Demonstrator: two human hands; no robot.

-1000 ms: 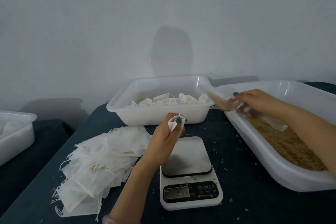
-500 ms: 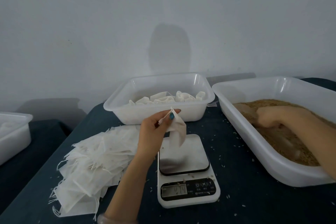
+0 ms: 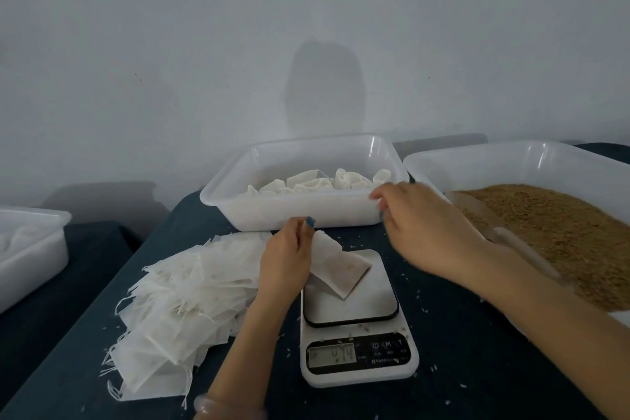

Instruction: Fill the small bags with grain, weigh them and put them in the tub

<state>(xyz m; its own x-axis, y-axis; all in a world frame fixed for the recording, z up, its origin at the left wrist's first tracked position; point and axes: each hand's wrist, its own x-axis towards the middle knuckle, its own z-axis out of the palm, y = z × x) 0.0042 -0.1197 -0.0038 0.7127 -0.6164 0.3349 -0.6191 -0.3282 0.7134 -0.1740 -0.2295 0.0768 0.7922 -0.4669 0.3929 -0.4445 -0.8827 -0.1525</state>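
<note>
The bag point(image 3: 341, 268) lies slanted on the scale point(image 3: 358, 303), and its long side runs from the top corner, pinched by the left hand point(image 3: 286, 256), down to the right. The right hand point(image 3: 419, 218) hangs just behind it, fingers loose, holding nothing. The tub point(image 3: 300, 211) sits right behind the scale, open on top, so I think a short lift over its front wall will do.

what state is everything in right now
small bag: grain inside, lying on the scale plate, top end pinched
left grip: pinches the small bag
right grip: open, holding nothing, blurred
scale: on, digits unclear
bag tub: holds several filled bags
grain tub: heaped with brown grain
scoop: lying in the grain, unheld
flat bags: empty, piled loose on the table
</note>
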